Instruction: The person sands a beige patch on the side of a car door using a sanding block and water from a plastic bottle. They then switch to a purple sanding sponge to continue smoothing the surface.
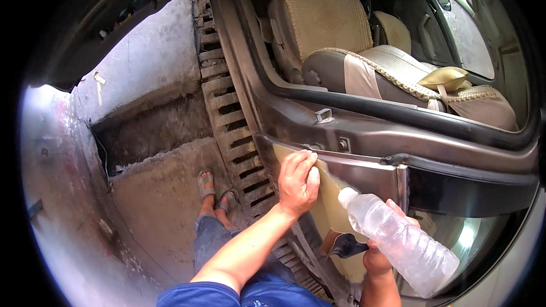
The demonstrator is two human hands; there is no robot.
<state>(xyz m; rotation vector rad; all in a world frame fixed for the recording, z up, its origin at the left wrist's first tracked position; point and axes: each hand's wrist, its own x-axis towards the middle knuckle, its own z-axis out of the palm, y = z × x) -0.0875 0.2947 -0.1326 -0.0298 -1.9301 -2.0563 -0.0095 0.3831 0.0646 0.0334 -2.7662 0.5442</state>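
Note:
My right hand point(377, 260) grips a clear, ridged plastic bottle point(401, 240), its white cap end tilted up and left over the car's rear door panel. A bent sheet point(348, 245), brown on one face and dark on the other, sticks out beside my right thumb; it looks like sandpaper. My left hand point(298, 183) rests with curled, closed fingers at the top of a yellowish-tan patch point(331, 196) on the brown panel. Whatever lies under those fingertips is hidden. Thin wet-looking streaks run on the patch near the cap.
Above my hands is the open front doorway, with a metal door striker point(323, 116) on its pillar. Inside stands a seat point(327, 20) with a woven beige cover and a small gold cushion point(443, 78). A slotted floor grate point(230, 111) runs along the car; an open door point(122, 20) hangs upper left.

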